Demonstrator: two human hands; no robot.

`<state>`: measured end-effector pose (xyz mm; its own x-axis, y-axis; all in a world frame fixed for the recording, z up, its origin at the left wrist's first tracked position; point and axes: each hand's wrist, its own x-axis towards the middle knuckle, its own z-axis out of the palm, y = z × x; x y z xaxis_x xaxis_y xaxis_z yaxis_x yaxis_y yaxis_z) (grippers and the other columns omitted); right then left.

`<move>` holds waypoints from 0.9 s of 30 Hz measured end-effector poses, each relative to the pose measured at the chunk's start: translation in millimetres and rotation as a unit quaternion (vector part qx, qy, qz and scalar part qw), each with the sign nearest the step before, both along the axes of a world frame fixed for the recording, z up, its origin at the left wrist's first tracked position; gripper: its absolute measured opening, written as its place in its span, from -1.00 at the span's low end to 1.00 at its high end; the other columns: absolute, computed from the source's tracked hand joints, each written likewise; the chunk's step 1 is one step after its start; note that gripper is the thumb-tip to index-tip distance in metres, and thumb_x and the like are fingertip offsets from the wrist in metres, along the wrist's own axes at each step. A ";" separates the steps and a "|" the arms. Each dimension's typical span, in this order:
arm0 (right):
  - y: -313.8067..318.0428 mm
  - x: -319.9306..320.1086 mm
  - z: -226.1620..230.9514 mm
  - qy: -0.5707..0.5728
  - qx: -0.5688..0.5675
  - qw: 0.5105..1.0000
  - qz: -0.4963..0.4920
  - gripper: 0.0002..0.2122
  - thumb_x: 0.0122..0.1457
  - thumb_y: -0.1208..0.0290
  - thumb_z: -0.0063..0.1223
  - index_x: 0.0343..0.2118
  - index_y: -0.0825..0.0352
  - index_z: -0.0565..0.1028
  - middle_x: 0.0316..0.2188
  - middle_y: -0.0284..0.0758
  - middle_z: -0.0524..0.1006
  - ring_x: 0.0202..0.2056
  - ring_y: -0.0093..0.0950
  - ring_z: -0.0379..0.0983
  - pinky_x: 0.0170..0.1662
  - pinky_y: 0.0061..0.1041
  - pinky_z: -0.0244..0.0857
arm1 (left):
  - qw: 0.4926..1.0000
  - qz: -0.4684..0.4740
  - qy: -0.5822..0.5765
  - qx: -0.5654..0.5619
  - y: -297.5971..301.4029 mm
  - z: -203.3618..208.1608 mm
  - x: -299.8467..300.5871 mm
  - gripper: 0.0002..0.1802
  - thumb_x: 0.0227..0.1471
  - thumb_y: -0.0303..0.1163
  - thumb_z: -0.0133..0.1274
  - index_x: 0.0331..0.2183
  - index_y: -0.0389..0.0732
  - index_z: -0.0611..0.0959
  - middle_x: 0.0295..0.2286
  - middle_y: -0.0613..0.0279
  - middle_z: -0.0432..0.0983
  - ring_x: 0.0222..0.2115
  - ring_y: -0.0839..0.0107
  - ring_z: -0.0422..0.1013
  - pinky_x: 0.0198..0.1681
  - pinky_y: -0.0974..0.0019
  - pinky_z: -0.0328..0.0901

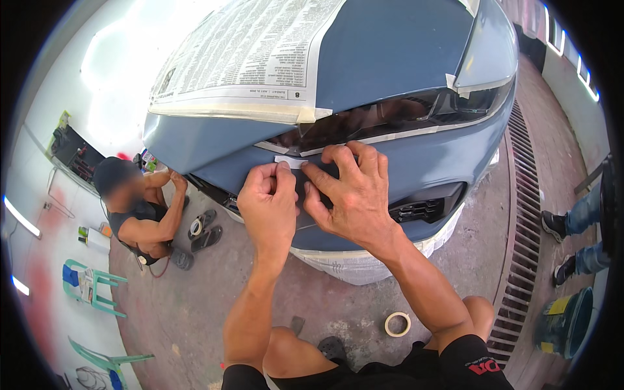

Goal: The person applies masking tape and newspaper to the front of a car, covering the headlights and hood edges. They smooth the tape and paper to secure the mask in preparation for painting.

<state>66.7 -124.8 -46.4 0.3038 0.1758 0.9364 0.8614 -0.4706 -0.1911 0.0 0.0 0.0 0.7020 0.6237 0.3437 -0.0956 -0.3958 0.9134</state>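
Head view: white strip (290,162) between both hands (268,201) (356,195).

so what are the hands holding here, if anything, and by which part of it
A short masking tape strip: the left hand appears to pinch its lower edge, while the right hand touches its right end.

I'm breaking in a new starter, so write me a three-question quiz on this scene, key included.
1. Choose: the left hand and right hand are both at a small white strip just below the: A) wheel; B) headlight; C) door handle.
2. True or false: a roll of tape lies on the floor.
3. Fill the gap: printed sheets of ____ cover part of the bonnet.

Key: 1. B; 2. true; 3. newspaper.
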 end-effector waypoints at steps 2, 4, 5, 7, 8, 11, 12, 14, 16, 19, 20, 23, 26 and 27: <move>0.8 -0.8 1.4 0.002 0.002 1.000 -0.003 -0.75 0.02 0.28 0.35 -0.23 0.21 0.76 -0.08 -0.38 0.48 0.07 -0.26 0.40 0.03 -0.20 0.20 | 1.000 0.005 -0.002 0.003 -0.2 0.2 1.1 -0.77 0.37 -0.37 0.21 -0.24 -0.39 0.67 -0.61 0.32 0.57 -0.67 0.65 0.34 -0.62 0.42 0.24; 3.7 2.4 4.6 -0.001 0.010 1.000 -0.001 -0.76 0.02 0.28 0.33 -0.24 0.22 0.76 -0.10 -0.38 0.48 0.05 -0.26 0.40 0.02 -0.20 0.20 | 1.000 0.006 -0.006 0.003 0.1 5.0 4.6 -0.77 0.36 -0.38 0.22 -0.26 -0.39 0.67 -0.60 0.31 0.57 -0.67 0.65 0.35 -0.63 0.41 0.24; 5.2 4.0 6.3 -0.002 0.014 1.000 0.000 -0.76 0.02 0.29 0.33 -0.25 0.22 0.75 -0.11 -0.38 0.48 0.05 -0.26 0.40 0.01 -0.21 0.20 | 1.000 0.007 -0.009 0.002 0.5 7.4 6.1 -0.77 0.36 -0.38 0.22 -0.27 -0.39 0.67 -0.60 0.31 0.58 -0.67 0.65 0.35 -0.63 0.40 0.24; 5.1 3.6 6.1 0.006 0.011 1.000 0.003 -0.77 0.02 0.29 0.31 -0.26 0.23 0.75 -0.12 -0.37 0.48 0.03 -0.26 0.40 0.00 -0.21 0.20 | 1.000 0.010 -0.009 0.006 1.0 3.5 6.5 -0.77 0.35 -0.39 0.22 -0.28 -0.40 0.67 -0.60 0.29 0.59 -0.67 0.64 0.36 -0.63 0.39 0.24; 4.9 3.4 6.3 0.010 0.009 1.000 0.005 -0.77 0.02 0.29 0.30 -0.27 0.24 0.75 -0.13 -0.37 0.48 0.02 -0.26 0.40 -0.01 -0.21 0.20 | 1.000 0.012 -0.009 0.008 1.3 1.4 6.9 -0.77 0.35 -0.40 0.22 -0.29 -0.40 0.67 -0.59 0.28 0.59 -0.67 0.64 0.36 -0.63 0.39 0.25; 4.4 2.3 9.8 0.010 0.011 1.000 0.008 -0.78 0.00 0.31 0.28 -0.30 0.25 0.75 -0.15 -0.36 0.48 -0.01 -0.25 0.40 -0.03 -0.21 0.19 | 1.000 0.015 -0.018 -0.008 1.8 -1.7 7.4 -0.75 0.33 -0.39 0.22 -0.32 -0.41 0.68 -0.59 0.25 0.61 -0.66 0.62 0.38 -0.62 0.38 0.26; 4.3 3.4 9.7 0.012 0.009 1.000 0.005 -0.79 0.00 0.31 0.27 -0.31 0.25 0.74 -0.15 -0.36 0.48 -0.01 -0.25 0.40 -0.03 -0.21 0.19 | 1.000 0.019 -0.008 -0.004 0.8 -0.6 8.0 -0.75 0.33 -0.39 0.22 -0.33 -0.41 0.68 -0.59 0.25 0.62 -0.66 0.61 0.38 -0.62 0.38 0.27; 4.3 5.2 9.0 0.015 0.005 1.000 -0.002 -0.79 -0.02 0.32 0.27 -0.32 0.26 0.74 -0.16 -0.35 0.48 -0.02 -0.24 0.39 -0.04 -0.21 0.19 | 1.000 0.028 0.012 0.003 -1.6 2.5 8.3 -0.73 0.32 -0.38 0.22 -0.35 -0.41 0.69 -0.58 0.23 0.63 -0.66 0.60 0.39 -0.61 0.38 0.27; 5.2 6.6 10.0 0.013 0.008 1.000 0.003 -0.79 -0.03 0.32 0.26 -0.33 0.26 0.74 -0.16 -0.35 0.48 -0.03 -0.24 0.39 -0.05 -0.21 0.19 | 0.999 0.031 0.014 0.001 -1.8 3.3 8.8 -0.73 0.31 -0.38 0.22 -0.36 -0.41 0.69 -0.58 0.22 0.64 -0.64 0.59 0.41 -0.59 0.37 0.29; 5.5 6.8 12.1 0.012 0.010 1.000 0.010 -0.80 -0.03 0.32 0.26 -0.35 0.27 0.73 -0.17 -0.34 0.48 -0.04 -0.24 0.39 -0.05 -0.21 0.19 | 0.999 0.038 0.013 0.021 0.9 0.2 9.8 -0.74 0.29 -0.39 0.23 -0.36 -0.42 0.69 -0.57 0.20 0.65 -0.63 0.58 0.43 -0.56 0.35 0.31; 5.7 6.8 12.9 0.012 0.010 1.000 0.013 -0.80 -0.03 0.32 0.26 -0.36 0.27 0.73 -0.17 -0.34 0.48 -0.04 -0.24 0.39 -0.06 -0.20 0.19 | 0.999 0.041 0.011 0.031 2.6 -1.8 10.6 -0.74 0.29 -0.39 0.23 -0.36 -0.42 0.69 -0.57 0.19 0.66 -0.62 0.58 0.44 -0.55 0.35 0.32; 5.3 7.8 13.4 0.004 0.015 1.000 0.011 -0.80 -0.04 0.32 0.26 -0.37 0.28 0.72 -0.19 -0.34 0.48 -0.05 -0.25 0.39 -0.06 -0.21 0.19 | 0.999 0.031 -0.003 0.030 5.3 -6.2 13.8 -0.75 0.27 -0.40 0.24 -0.36 -0.42 0.69 -0.57 0.20 0.66 -0.61 0.58 0.44 -0.51 0.34 0.34; 5.6 7.5 13.0 0.006 0.012 1.000 0.013 -0.80 -0.04 0.33 0.25 -0.37 0.28 0.72 -0.20 -0.34 0.48 -0.06 -0.25 0.39 -0.07 -0.21 0.19 | 0.998 0.037 -0.019 0.057 9.6 -11.4 16.5 -0.76 0.27 -0.41 0.25 -0.38 -0.41 0.68 -0.58 0.21 0.65 -0.61 0.59 0.43 -0.51 0.36 0.32; 5.4 7.9 13.0 0.007 0.012 1.000 0.012 -0.80 -0.05 0.32 0.25 -0.38 0.28 0.72 -0.20 -0.34 0.48 -0.06 -0.25 0.39 -0.07 -0.21 0.19 | 0.998 0.033 -0.015 0.051 8.7 -9.6 16.1 -0.76 0.27 -0.41 0.25 -0.38 -0.41 0.68 -0.58 0.22 0.65 -0.61 0.60 0.42 -0.52 0.36 0.31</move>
<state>74.6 -119.4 -33.4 0.3128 0.1604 0.9362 0.8698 -0.4443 -0.2145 16.1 8.7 -9.6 0.6494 0.6286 0.4281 -0.0928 -0.4932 0.8650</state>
